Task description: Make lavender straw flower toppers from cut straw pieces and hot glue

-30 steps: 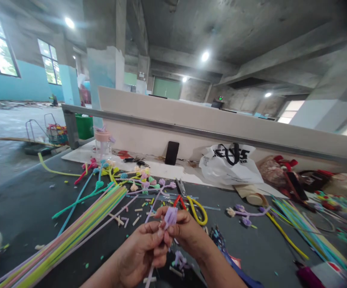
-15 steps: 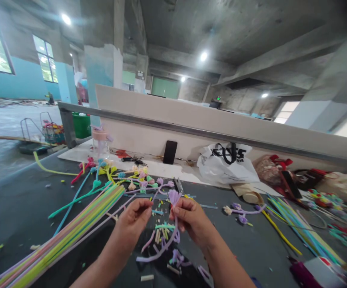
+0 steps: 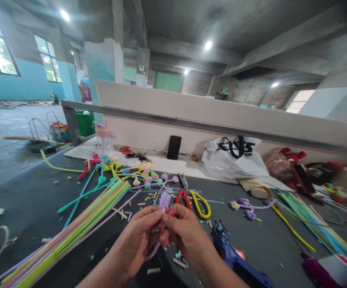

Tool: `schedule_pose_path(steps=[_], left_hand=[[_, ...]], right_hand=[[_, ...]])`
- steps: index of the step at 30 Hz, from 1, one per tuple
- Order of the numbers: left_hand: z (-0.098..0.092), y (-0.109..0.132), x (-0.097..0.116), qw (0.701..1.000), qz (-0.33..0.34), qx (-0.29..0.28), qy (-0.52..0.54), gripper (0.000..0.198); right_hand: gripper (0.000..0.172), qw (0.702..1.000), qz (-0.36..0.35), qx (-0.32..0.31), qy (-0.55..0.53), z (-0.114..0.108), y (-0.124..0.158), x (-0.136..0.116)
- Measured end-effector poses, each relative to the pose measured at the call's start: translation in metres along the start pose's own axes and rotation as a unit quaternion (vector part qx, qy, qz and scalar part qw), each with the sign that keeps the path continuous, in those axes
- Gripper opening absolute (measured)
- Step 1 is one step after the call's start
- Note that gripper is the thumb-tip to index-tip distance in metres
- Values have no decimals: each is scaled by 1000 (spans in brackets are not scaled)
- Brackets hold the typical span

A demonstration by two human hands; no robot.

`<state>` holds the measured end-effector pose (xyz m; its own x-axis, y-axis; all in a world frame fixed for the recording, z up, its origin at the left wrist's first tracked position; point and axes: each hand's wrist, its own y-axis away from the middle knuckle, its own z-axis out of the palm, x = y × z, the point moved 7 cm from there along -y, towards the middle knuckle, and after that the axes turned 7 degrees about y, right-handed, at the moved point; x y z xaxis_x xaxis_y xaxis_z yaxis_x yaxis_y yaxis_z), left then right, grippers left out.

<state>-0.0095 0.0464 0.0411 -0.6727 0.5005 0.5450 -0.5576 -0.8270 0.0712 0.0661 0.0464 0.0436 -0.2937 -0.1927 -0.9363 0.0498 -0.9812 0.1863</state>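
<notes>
Both hands meet low in the middle, above a dark table [image 3: 32, 208]. My left hand [image 3: 137, 242] and my right hand [image 3: 182, 232] pinch a lilac pipe cleaner [image 3: 164, 201]. Its coiled, fuzzy end sticks up between the fingertips and its tail curves down under the left hand. Just beyond the fingers lie scissors with a red and a yellow handle [image 3: 196, 200]. A blue glue gun [image 3: 236, 260] lies right of my right wrist.
A bundle of long pastel pipe cleaners [image 3: 71, 232] runs diagonally at the left. Several finished pipe-cleaner flowers [image 3: 137, 174] lie behind it, with cut bits scattered about. A white plastic bag [image 3: 235, 158], a black phone [image 3: 174, 147] and a clear jar [image 3: 104, 140] stand by the back wall.
My hands were apart half a second ago, with the pipe cleaner hanging from the right one. They have come back together and both pinch it. The view has shifted slightly.
</notes>
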Motion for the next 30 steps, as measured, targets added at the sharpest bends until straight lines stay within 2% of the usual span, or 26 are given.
schedule_pose_path(steps=[5,9,11,13,16,18,20,24,30], left_hand=[[-1,2,4,999,-12,32,25,7],[-4,1,14,999,-3,44,-27,9],[-5,1,21,997,10,48,-62,10],[-3,2,23,995,0,25,-101,15],[3,6,14,987,-68,-19,-142,19],[4,9,8,980,-102,-22,-170,20],[6,11,6,973,-107,-20,-206,21],[10,12,6,960,-96,-14,-264,19],[5,4,7,932,-49,17,-359,23]], right_hand=[[46,1000,14,-1,19,2,4,3],[45,990,29,-41,135,-7,-3,1],[43,979,-35,-17,202,-19,-8,-15],[44,969,-133,7,208,-28,-9,-38],[48,961,-190,-40,196,-26,-2,-56],[43,955,-190,-81,213,-19,4,-59],[35,948,-182,-91,245,-15,8,-59],[24,937,-161,-62,304,-16,9,-58],[20,944,-134,-31,301,-21,5,-56]])
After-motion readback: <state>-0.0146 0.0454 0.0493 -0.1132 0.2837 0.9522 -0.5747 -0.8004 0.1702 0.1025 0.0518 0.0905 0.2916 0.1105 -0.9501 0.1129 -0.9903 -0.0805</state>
